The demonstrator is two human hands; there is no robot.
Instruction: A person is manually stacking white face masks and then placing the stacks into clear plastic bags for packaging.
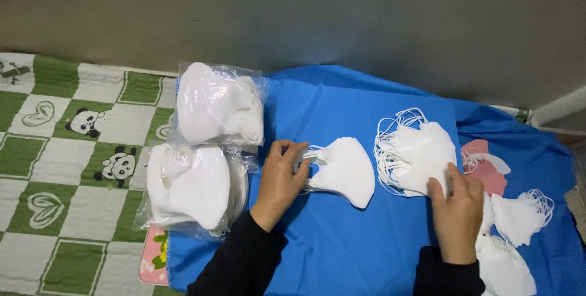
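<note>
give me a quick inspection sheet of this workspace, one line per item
surface: blue cloth over a green-and-white checked panda mat
job's things: small stack of white masks; larger stack
clutter: two clear bags of masks; loose masks and a pink one at right
grippers: left hand grips the small stack's ear loops; right hand rests on the larger stack
cables: nothing seen
surroundings: plain grey wall

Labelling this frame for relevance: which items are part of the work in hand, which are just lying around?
In hand:
left hand gripping the ear loops of a small stack of white masks
right hand resting on the fanned mask pile
blue cloth beneath

Lying about:
bagged masks
loose masks at right
pink masks
panda quilt
</note>
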